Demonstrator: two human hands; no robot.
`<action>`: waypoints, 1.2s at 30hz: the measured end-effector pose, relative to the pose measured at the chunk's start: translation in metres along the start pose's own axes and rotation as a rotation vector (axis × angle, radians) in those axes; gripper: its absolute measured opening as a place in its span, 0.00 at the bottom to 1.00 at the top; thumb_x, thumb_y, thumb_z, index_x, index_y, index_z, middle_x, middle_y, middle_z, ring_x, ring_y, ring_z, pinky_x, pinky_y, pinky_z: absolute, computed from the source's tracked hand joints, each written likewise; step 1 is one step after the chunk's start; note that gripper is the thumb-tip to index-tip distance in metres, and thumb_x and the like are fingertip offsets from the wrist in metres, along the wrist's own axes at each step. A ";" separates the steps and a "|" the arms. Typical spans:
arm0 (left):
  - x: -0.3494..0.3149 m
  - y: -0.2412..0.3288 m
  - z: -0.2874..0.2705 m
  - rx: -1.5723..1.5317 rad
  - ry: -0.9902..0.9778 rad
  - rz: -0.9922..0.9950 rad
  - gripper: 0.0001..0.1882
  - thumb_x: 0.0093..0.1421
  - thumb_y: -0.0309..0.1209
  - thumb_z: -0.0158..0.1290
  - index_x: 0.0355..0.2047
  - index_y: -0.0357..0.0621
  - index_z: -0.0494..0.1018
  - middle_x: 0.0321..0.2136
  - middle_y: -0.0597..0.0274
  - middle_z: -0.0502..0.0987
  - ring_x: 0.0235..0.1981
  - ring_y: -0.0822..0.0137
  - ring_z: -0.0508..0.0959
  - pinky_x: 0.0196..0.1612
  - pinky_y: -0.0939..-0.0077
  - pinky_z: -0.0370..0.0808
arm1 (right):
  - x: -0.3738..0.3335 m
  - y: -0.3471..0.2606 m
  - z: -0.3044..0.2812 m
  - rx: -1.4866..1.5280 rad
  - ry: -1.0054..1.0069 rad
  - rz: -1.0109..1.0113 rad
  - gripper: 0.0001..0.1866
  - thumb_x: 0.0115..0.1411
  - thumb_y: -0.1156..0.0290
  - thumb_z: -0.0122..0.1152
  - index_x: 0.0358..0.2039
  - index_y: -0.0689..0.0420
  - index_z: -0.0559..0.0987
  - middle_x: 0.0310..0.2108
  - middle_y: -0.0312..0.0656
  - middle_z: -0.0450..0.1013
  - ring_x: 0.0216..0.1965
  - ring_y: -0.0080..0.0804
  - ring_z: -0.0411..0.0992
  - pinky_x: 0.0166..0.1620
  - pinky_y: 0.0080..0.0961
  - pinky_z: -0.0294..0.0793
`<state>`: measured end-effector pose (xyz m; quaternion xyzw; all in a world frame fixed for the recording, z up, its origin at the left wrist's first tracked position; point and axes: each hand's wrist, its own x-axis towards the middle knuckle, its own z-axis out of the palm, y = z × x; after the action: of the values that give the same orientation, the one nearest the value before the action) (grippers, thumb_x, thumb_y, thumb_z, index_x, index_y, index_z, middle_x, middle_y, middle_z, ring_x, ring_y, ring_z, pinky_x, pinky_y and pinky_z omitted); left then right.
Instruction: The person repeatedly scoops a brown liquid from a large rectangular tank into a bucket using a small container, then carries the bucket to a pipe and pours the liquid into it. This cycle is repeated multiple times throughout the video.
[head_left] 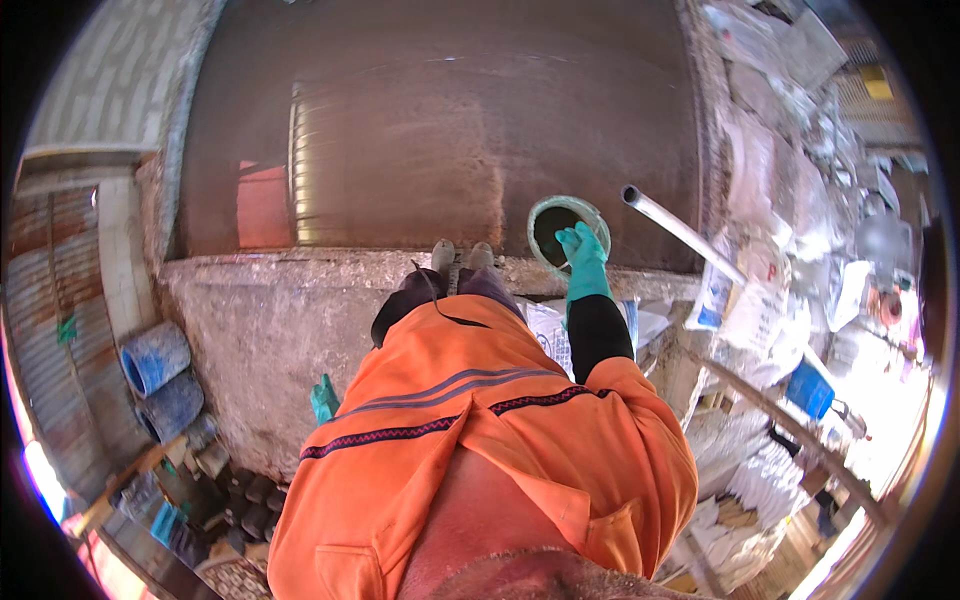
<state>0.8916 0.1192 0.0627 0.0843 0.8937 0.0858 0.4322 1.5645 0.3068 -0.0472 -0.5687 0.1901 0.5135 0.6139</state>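
Observation:
My right hand (584,252), in a green rubber glove, is closed at the near side of a pale green round bucket (603,224). Whether it grips the rim or a handle cannot be told. The bucket's inside looks dark, and it is held over the near edge of a wide tank of brown liquid (400,150). In a matching glove, my left hand (324,398) hangs low by my side, its fingers apart and holding nothing. My shoes (443,256) are at the tank's rough concrete ledge (330,262).
A light-coloured pipe (685,233) slants over the tank's right edge. Plastic sacks (755,180) pile up along the right. Two blue drums (157,358) lie at the left by corrugated sheeting (50,300). A wooden pole (790,430) and a blue container (809,388) are at lower right.

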 end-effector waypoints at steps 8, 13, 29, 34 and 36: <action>-0.006 0.014 0.012 -0.181 0.015 0.041 0.34 0.68 0.46 0.49 0.70 0.48 0.53 0.68 0.46 0.56 0.67 0.56 0.61 0.69 0.60 0.56 | -0.001 0.020 0.013 -0.047 -0.020 -0.031 0.12 0.62 0.71 0.59 0.43 0.64 0.74 0.31 0.50 0.78 0.31 0.49 0.79 0.35 0.41 0.83; 0.033 0.039 -0.047 0.085 0.028 0.747 0.35 0.66 0.47 0.51 0.67 0.41 0.58 0.68 0.43 0.56 0.64 0.54 0.66 0.67 0.60 0.62 | -0.027 0.030 0.014 -0.138 -0.045 -0.032 0.16 0.64 0.64 0.58 0.44 0.64 0.75 0.32 0.50 0.78 0.30 0.46 0.79 0.30 0.33 0.79; 0.326 0.346 -0.154 0.106 -0.132 0.970 0.25 0.63 0.45 0.57 0.51 0.36 0.74 0.36 0.55 0.80 0.31 0.67 0.79 0.34 0.69 0.77 | -0.121 0.125 0.068 0.212 0.068 -0.318 0.18 0.63 0.63 0.59 0.45 0.65 0.76 0.34 0.52 0.78 0.34 0.48 0.78 0.39 0.40 0.84; 0.319 0.242 -0.126 0.211 -0.573 0.217 0.24 0.66 0.43 0.55 0.55 0.39 0.71 0.33 0.56 0.80 0.28 0.65 0.81 0.31 0.68 0.79 | -0.164 0.158 0.065 0.358 0.165 -0.354 0.16 0.65 0.65 0.54 0.45 0.65 0.76 0.35 0.56 0.78 0.33 0.52 0.78 0.40 0.48 0.83; 0.300 0.211 -0.139 0.235 -0.527 0.127 0.24 0.66 0.43 0.55 0.55 0.39 0.71 0.33 0.56 0.81 0.27 0.65 0.81 0.31 0.68 0.79 | -0.172 0.163 0.059 0.458 0.111 -0.336 0.16 0.66 0.65 0.53 0.41 0.67 0.77 0.34 0.56 0.78 0.32 0.53 0.78 0.38 0.49 0.83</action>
<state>0.6149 0.3804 -0.0317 0.2088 0.7474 -0.0164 0.6305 1.3373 0.2600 0.0278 -0.4658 0.2374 0.3164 0.7915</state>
